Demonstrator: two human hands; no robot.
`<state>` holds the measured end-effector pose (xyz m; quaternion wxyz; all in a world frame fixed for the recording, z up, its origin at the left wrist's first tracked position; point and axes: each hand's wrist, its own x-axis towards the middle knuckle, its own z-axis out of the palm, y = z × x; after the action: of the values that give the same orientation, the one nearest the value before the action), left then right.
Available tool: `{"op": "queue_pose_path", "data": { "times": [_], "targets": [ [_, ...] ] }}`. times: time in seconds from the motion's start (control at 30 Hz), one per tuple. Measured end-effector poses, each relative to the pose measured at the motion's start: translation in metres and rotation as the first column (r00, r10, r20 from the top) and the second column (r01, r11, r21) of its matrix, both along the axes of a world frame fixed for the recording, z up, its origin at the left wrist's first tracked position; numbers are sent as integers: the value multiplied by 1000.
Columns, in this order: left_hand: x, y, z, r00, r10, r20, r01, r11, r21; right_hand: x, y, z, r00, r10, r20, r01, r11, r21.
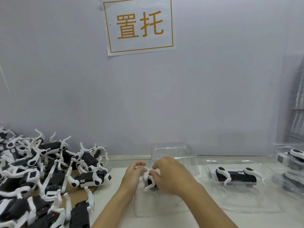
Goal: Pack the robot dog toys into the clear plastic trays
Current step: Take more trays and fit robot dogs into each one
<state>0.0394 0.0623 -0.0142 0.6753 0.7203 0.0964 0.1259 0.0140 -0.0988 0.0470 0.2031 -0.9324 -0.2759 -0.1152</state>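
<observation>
A black and white robot dog toy [150, 182] sits in a clear plastic tray [156, 206] in front of me, mostly hidden by my hands. My right hand [171, 176] lies over the toy with its fingers curled on the white legs. My left hand [134, 171] pinches the tray's left edge beside the toy. To the right, a second clear tray [243, 203] holds a packed robot dog [236, 176] lying on its side.
A large heap of loose robot dogs [46, 175] covers the table's left side. An upright clear tray [174, 155] stands behind my hands. Stacked filled trays [291, 170] sit at the far right, with empty tray stacks [296, 112] above them. A wall with a paper sign [139, 25] closes the back.
</observation>
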Motion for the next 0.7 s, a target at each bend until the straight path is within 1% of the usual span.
{"op": "queue_pose_path", "data": {
  "times": [0.03, 0.1, 0.2, 0.27, 0.3, 0.37, 0.4, 0.47, 0.5, 0.53, 0.57, 0.63, 0.67, 0.7],
  "targets": [
    [-1, 0, 1, 1000, 4, -2, -4, 1000, 15, 4, -5, 2, 997, -59, 41, 59, 998, -10],
    [-2, -1, 2, 1000, 3, -5, -2, 1000, 31, 11, -15, 2, 989, -138, 58, 138, 990, -7],
    [-5, -2, 4, 1000, -8, 17, 7, 996, 83, 13, -19, -7, 989, -143, 34, 143, 990, 15],
    [-7, -1, 7, 998, -29, 56, 19, 985, 174, 15, -17, -12, 991, -127, 40, 126, 992, 27],
    [-9, -1, 9, 995, -54, 89, 30, 969, 245, 17, -17, -13, 992, -123, 38, 122, 992, 37],
    [-13, 0, 14, 979, -106, 173, 20, 899, 437, 21, -18, -15, 993, -114, 13, 113, 991, 77],
    [-15, 0, 17, 968, -131, 212, -3, 843, 538, 23, -20, -16, 994, -107, -8, 107, 988, 113],
    [-17, -2, 24, 944, -195, 267, -56, 703, 709, 26, -22, -20, 995, -89, -45, 96, 976, 195],
    [-17, -5, 28, 932, -231, 280, -75, 632, 771, 28, -22, -22, 995, -86, -55, 96, 969, 228],
    [-17, -9, 31, 923, -265, 279, -79, 580, 811, 29, -21, -24, 994, -87, -61, 100, 962, 256],
    [-19, -14, 33, 918, -296, 265, -62, 551, 832, 30, -21, -25, 993, -92, -71, 109, 952, 287],
    [-23, -24, 36, 915, -356, 191, 27, 524, 851, 32, -21, -25, 990, -122, -77, 143, 910, 390],
    [-24, -28, 35, 916, -379, 133, 78, 492, 867, 33, -21, -24, 987, -150, -63, 162, 868, 469],
    [-25, -31, 34, 920, -388, 62, 123, 434, 892, 34, -21, -23, 982, -185, -47, 179, 813, 554]
  ]
}}
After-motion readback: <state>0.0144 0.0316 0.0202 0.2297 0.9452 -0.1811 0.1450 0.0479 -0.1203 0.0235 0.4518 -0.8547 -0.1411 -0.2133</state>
